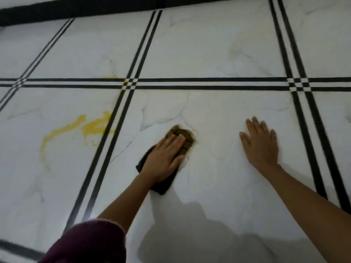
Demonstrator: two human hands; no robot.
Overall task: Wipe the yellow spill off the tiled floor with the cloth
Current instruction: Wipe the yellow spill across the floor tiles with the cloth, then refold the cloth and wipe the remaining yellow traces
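A dark cloth [182, 137] with a yellow-stained front part lies on the white marbled tiled floor [218, 59], and my left hand [165, 156] presses flat on top of it. The yellow spill [93, 127] streaks across the tile to the left of the cloth, beyond a double black line, with a thin arc curving down to the left. A smaller yellow smear [111, 78] sits farther back at the line crossing. My right hand [261, 143] rests flat on the floor to the right, fingers spread, holding nothing.
Double black lines [209, 82] divide the floor into large tiles. A dark band [76, 10] runs along the far edge. A maroon sleeve [91, 243] covers my left upper arm at the bottom left. My shadow falls on the tile near me.
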